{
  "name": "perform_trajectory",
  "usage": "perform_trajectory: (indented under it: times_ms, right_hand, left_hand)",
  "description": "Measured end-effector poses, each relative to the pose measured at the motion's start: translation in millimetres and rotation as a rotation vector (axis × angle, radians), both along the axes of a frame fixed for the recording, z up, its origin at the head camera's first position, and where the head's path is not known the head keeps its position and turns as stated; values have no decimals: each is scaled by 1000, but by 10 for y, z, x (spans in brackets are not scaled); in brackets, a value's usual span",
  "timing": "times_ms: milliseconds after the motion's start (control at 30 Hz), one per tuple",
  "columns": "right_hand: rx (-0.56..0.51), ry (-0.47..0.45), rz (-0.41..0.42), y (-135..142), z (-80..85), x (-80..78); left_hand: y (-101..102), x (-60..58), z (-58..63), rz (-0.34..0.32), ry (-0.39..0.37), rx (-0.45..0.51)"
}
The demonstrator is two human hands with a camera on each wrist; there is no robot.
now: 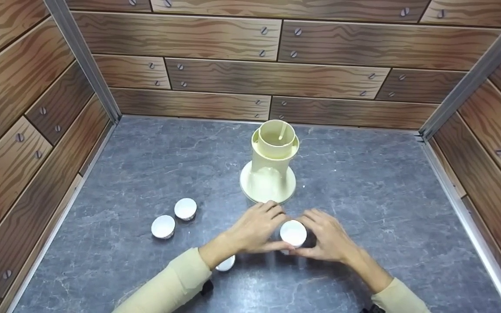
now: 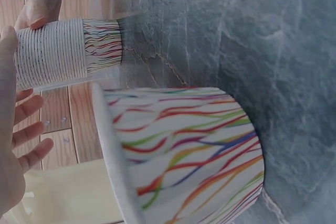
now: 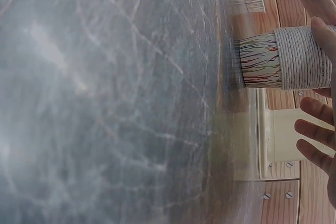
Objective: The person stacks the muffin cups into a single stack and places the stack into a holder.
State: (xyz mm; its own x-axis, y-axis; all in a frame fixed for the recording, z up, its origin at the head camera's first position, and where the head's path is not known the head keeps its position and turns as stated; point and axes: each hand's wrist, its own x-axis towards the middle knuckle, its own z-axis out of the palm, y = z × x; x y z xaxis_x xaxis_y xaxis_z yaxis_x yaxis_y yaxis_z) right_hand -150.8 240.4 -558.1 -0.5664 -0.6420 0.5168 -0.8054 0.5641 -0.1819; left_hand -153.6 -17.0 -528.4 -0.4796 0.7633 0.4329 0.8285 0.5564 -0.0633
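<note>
A tall stack of paper cups (image 1: 293, 233), white inside with thin coloured wavy lines outside, stands upright between both hands. Its many rims form a ribbed column in the left wrist view (image 2: 55, 51), and the patterned bottom cup is at the tabletop. My left hand (image 1: 257, 228) holds the stack from the left, thumb along its near side. From the right, my right hand (image 1: 328, 237) grips it too, its thumb meeting the left thumb in front. Several fingers of the right hand (image 3: 317, 124) are spread behind the stack in the right wrist view.
Just beyond the hands rises a cream cylindrical holder (image 1: 270, 167) on a round base. Two single paper cups (image 1: 185, 209) (image 1: 163, 227) sit to the left. Another cup (image 1: 225, 264) is partly hidden by the left forearm. Wood-patterned walls (image 1: 220, 39) enclose the grey marbled tabletop (image 1: 385, 195).
</note>
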Motion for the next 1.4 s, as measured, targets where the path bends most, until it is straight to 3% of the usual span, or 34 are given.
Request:
perform_trajectory:
  times_ms: [767,1067,1400]
  right_hand:
    - [-2,-9,0,-3,6,7]
    - [15,-14,-3,-3,9,7]
    - [38,-36,-16,11,33,7]
  left_hand:
    - [-97,5,37,9,-46,26]
    - [-256,60,40,12,-68,6]
    - [-480,133,11,69,-96,-33]
